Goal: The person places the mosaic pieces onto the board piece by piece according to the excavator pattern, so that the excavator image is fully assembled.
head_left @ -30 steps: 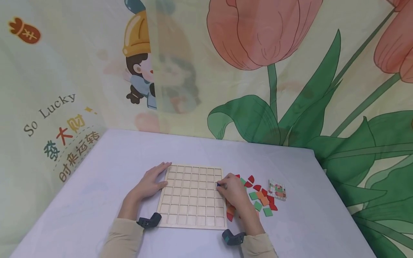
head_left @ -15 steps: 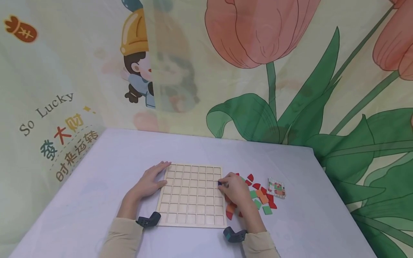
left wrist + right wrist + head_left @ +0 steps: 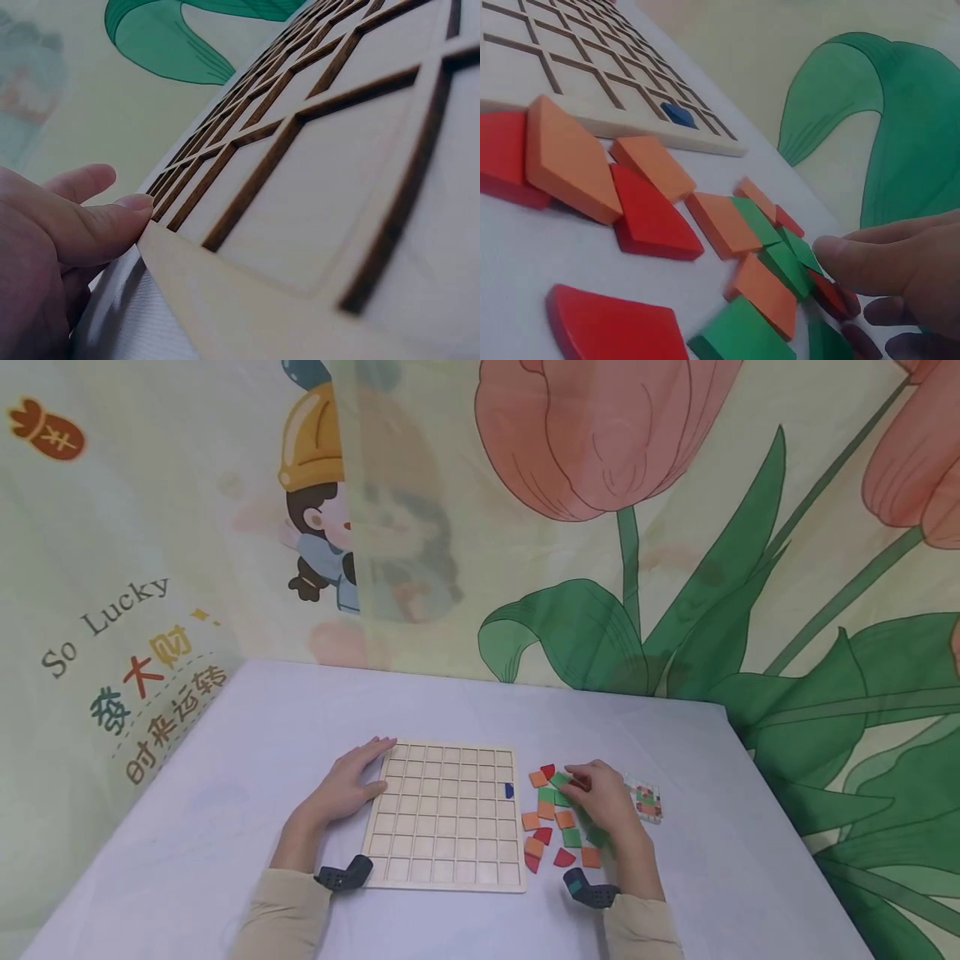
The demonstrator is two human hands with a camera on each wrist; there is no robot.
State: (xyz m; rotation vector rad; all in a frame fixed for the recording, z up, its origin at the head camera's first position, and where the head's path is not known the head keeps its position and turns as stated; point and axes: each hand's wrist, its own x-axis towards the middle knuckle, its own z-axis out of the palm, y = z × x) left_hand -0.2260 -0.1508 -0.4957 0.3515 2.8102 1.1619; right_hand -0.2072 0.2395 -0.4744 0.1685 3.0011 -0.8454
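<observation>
A wooden grid board (image 3: 442, 888) lies flat on the table. My left hand (image 3: 347, 789) rests along its left edge, fingertips at the far left corner and thumb at the frame; the left wrist view shows the thumb (image 3: 112, 225) against the board's rim. A blue piece (image 3: 509, 791) sits in a cell of the rightmost column. My right hand (image 3: 606, 797) is over the loose pieces right of the board, thumb and index finger apart. Red pieces (image 3: 829, 296) show just below its thumb in the right wrist view, beside green squares (image 3: 786, 268).
Orange squares (image 3: 590, 857), green squares (image 3: 572, 837) and red quarter-round pieces (image 3: 565, 857) lie scattered, some overlapping, close to the board's right edge. A small printed pattern card (image 3: 649, 802) lies beyond my right hand. A printed curtain (image 3: 420, 635) hangs behind the table.
My right hand has let go of the blue piece, which now lies in a right-column cell, and has moved right over the loose pieces. My left hand has stayed at the board's edge.
</observation>
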